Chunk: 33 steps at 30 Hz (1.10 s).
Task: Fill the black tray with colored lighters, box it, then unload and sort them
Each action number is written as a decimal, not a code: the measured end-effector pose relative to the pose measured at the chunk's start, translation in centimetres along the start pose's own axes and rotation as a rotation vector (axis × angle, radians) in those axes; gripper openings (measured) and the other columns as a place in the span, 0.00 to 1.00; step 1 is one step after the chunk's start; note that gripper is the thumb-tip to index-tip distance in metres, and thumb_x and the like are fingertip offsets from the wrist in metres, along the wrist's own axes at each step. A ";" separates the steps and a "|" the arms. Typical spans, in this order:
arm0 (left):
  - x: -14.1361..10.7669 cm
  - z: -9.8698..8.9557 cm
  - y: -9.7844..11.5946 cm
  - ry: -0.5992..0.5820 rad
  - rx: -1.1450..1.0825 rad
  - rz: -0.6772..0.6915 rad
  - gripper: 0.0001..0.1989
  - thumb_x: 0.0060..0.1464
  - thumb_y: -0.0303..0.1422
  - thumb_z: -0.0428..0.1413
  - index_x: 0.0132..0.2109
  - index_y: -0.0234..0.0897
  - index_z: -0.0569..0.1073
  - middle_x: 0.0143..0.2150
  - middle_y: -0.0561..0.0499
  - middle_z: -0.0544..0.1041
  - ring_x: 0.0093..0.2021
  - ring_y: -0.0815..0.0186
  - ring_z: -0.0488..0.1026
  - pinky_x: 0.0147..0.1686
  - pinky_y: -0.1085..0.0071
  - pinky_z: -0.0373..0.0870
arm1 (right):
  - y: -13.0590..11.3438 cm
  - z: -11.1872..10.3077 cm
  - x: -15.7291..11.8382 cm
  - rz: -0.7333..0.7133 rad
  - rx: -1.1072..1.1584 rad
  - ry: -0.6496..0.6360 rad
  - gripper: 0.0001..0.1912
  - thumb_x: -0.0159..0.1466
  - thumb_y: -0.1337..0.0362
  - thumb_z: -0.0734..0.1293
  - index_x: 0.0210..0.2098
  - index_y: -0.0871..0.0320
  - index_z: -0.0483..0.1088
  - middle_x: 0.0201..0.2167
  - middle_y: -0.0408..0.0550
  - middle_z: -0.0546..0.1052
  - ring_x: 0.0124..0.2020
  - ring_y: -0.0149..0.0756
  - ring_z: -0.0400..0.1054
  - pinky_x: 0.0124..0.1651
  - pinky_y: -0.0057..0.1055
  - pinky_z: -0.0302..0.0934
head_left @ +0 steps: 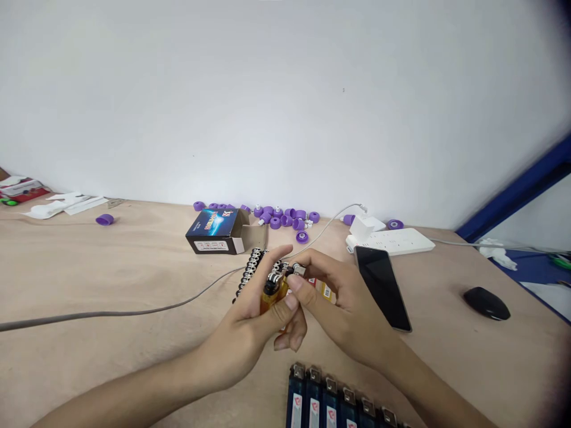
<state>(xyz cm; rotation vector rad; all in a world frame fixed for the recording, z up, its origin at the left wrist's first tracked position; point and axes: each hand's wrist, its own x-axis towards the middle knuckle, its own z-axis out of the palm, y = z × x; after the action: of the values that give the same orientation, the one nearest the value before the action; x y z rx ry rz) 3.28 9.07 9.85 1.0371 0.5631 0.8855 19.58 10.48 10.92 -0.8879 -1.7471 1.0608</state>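
Observation:
Amber lighters are in the grip of my left hand, their tops pointing up and away from me. One black top with a metal wheel shows between its thumb and raised index finger. My right hand is closed, thumb and fingers pinching a metal lighter hood at the top of one amber lighter. The fingers partly hide the lighters' bodies. Just behind my hands lies a row of lighter tops with metal wheels. Nearer to me, several dark blue lighters with metal hoods lie side by side.
An open dark box stands behind my hands, with several purple caps along the wall. To the right are a phone, a white power strip and a black mouse. A grey cable crosses the table's left side.

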 end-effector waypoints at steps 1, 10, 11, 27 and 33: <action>0.0 0.0 0.1 -0.002 -0.021 -0.002 0.29 0.65 0.35 0.55 0.68 0.40 0.51 0.24 0.56 0.69 0.24 0.71 0.63 0.27 0.73 0.56 | 0.1 -0.1 0.1 0.003 0.064 -0.029 0.07 0.70 0.61 0.62 0.37 0.54 0.70 0.21 0.37 0.72 0.22 0.29 0.67 0.31 0.29 0.64; -0.5 0.2 0.2 0.170 0.114 0.028 0.23 0.65 0.42 0.54 0.62 0.45 0.59 0.24 0.60 0.62 0.19 0.76 0.49 0.20 0.77 0.47 | 0.9 -1.2 0.5 -0.025 0.219 -0.124 0.08 0.70 0.58 0.64 0.45 0.54 0.71 0.40 0.46 0.76 0.31 0.30 0.69 0.35 0.31 0.66; -0.5 0.2 0.0 0.213 0.205 0.056 0.22 0.65 0.42 0.54 0.62 0.46 0.59 0.25 0.60 0.61 0.21 0.75 0.52 0.21 0.77 0.51 | 0.9 -1.0 0.4 -0.018 0.179 -0.099 0.09 0.69 0.57 0.64 0.45 0.53 0.71 0.41 0.47 0.76 0.32 0.32 0.70 0.36 0.31 0.66; 0.6 -0.3 0.4 0.264 0.199 0.000 0.18 0.63 0.44 0.55 0.55 0.44 0.64 0.27 0.58 0.71 0.17 0.77 0.48 0.17 0.78 0.43 | 1.4 -2.0 0.9 -0.088 0.166 -0.086 0.02 0.71 0.64 0.63 0.43 0.51 0.66 0.50 0.47 0.77 0.45 0.35 0.75 0.50 0.37 0.68; 1.5 -0.6 0.5 0.335 0.187 -0.046 0.20 0.54 0.41 0.65 0.50 0.36 0.74 0.22 0.61 0.60 0.19 0.77 0.48 0.18 0.79 0.45 | 2.1 -0.9 1.3 -0.007 0.156 0.081 0.05 0.67 0.60 0.67 0.41 0.52 0.67 0.41 0.47 0.80 0.47 0.38 0.75 0.48 0.36 0.69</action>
<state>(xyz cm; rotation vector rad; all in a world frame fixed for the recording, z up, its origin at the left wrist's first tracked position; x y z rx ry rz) 3.42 10.73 10.03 1.0446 0.9618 0.9867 20.24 12.66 9.66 -0.8158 -1.5768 1.1251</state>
